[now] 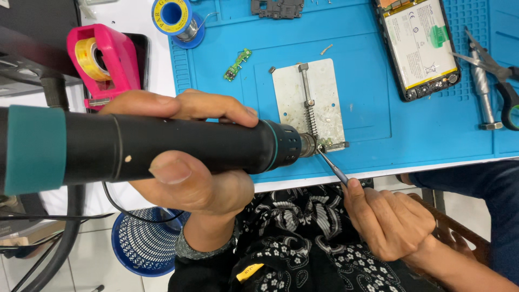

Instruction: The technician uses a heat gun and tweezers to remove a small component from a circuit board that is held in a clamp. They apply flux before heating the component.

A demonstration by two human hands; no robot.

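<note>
Your left hand [189, 157] was wrapped around the black barrel of a hot-air gun [162, 147] with teal trim, thumb underneath and fingers over the top, so that the metal nozzle pointed level at a small circuit board [325, 143] clamped at the near end of a metal holder plate [308, 100]. Your right hand [386, 219] was pinched closed on slim metal tweezers [331, 165], held low and slanted so the tips met the board just beside the nozzle (apparently to keep the fingers out of the heat). The holder plate was flat, dull grey and scuffed, with a spring-loaded rail down its middle gripping the board.

The plate lay on a blue ribbed silicone work mat [378, 116] covering the desk. Also on the mat: a narrow green circuit strip [237, 64], an opened smartphone [419, 46] with its pale battery exposed, and scissors [494, 70] at the far right. A solder spool [175, 16] and a pink tape dispenser [102, 57] with yellow tape sat to the left.
</note>
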